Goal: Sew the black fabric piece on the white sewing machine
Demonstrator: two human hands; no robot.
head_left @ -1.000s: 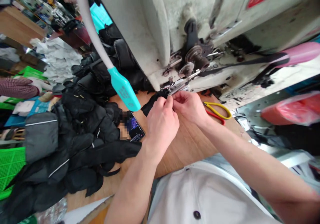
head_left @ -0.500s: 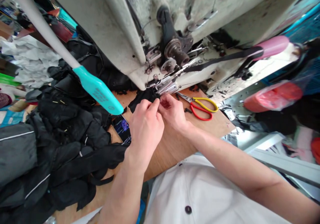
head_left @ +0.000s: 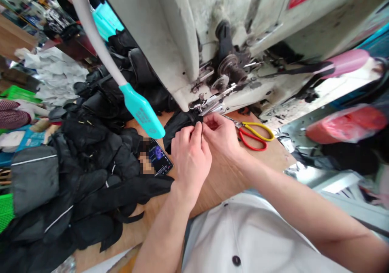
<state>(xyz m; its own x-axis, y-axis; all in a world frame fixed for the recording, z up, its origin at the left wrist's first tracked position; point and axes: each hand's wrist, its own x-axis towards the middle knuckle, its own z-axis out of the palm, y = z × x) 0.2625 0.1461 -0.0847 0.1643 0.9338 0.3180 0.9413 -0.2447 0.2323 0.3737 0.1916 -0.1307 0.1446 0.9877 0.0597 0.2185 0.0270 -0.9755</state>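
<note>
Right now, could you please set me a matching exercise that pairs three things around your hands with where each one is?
Things:
1. red-and-yellow scissors
2. phone
3. black fabric

Places:
A. pinched between the left hand and right hand
B. on the wooden table, right of the right hand
C. on the table, against the black garment pile

Pairs: 1-B, 2-C, 3-A.

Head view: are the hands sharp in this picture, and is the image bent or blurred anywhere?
In the head view, the left hand and right hand look sharp, the sewing machine looks bent by wide-angle distortion, and the red plastic bundle at the right edge is soft.
</note>
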